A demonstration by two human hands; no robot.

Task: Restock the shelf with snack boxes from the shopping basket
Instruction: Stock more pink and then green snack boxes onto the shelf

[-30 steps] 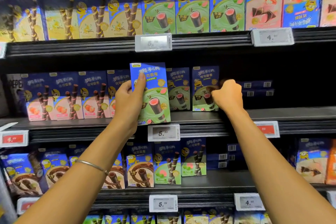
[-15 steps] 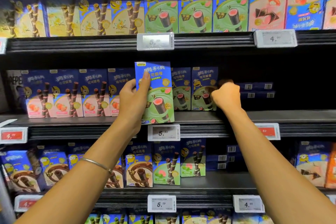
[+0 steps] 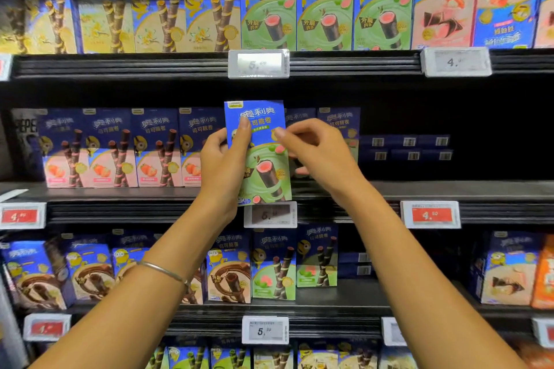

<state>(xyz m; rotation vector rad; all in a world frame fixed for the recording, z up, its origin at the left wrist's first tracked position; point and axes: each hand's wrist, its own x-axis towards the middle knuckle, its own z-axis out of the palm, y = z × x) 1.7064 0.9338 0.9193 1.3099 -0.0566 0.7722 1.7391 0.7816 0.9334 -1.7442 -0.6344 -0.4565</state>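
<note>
- Now the left hand [image 3: 221, 159] grips the green wafer-roll box [image 3: 263, 168] by one edge, the right hand [image 3: 317, 156] pinching the other, just off the shelf [image 3: 419, 189].
- Shoved crookedly, it might topple the shelved boxes [image 3: 338, 126] behind the grip.

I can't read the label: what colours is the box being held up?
The held cardboard snack box is blue above, green below, seen best in the head view.
</note>
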